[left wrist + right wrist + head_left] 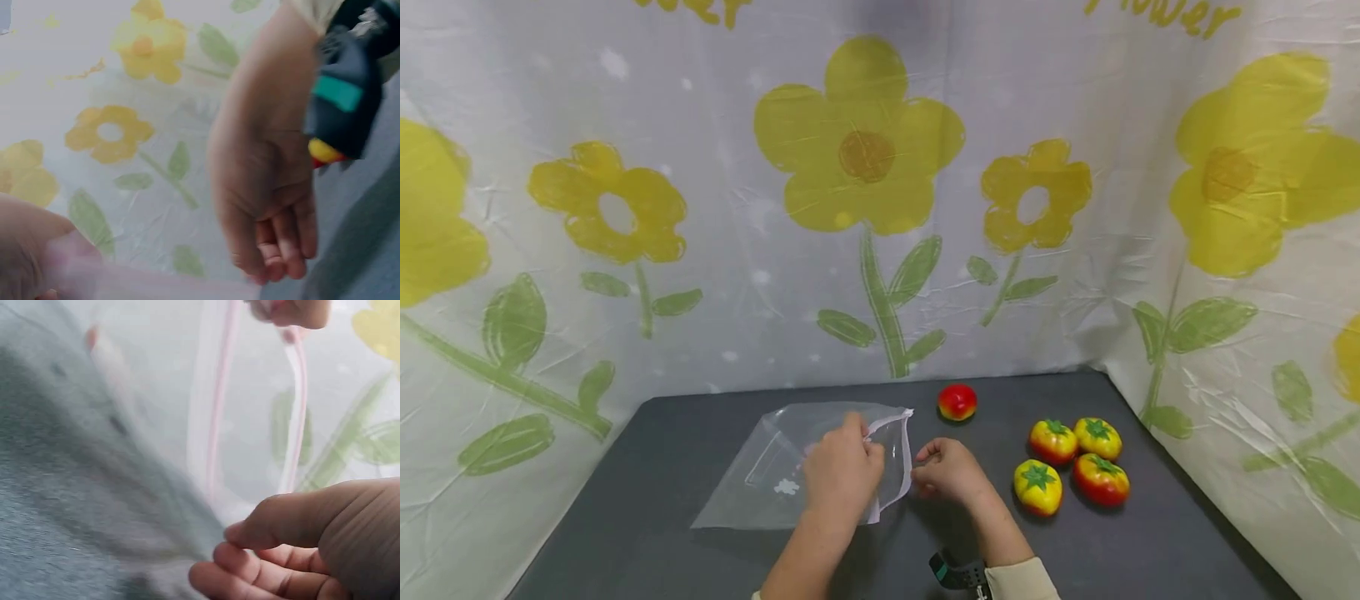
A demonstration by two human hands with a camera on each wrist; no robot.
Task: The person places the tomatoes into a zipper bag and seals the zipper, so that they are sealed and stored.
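Note:
A clear zip bag (775, 467) with a pinkish-white seal strip lies on the dark table, its mouth parted toward the right. My left hand (844, 467) pinches the bag near its mouth; in the left wrist view part of this hand (37, 256) shows at the lower left. Beside the mouth's right edge is my right hand (951, 471), fingers loosely bent. In the right wrist view the right hand's thumb (281, 522) and fingertips overlap the bag's edge with a small gap between them. Whether they touch the film is hard to see.
One red toy tomato (957, 402) sits behind the bag's mouth. Several red-and-yellow toy tomatoes (1101, 481) with green tops cluster at the right. A dark watch-like band (958, 573) is on the right wrist. A flower-printed curtain (722, 250) surrounds the table (647, 475).

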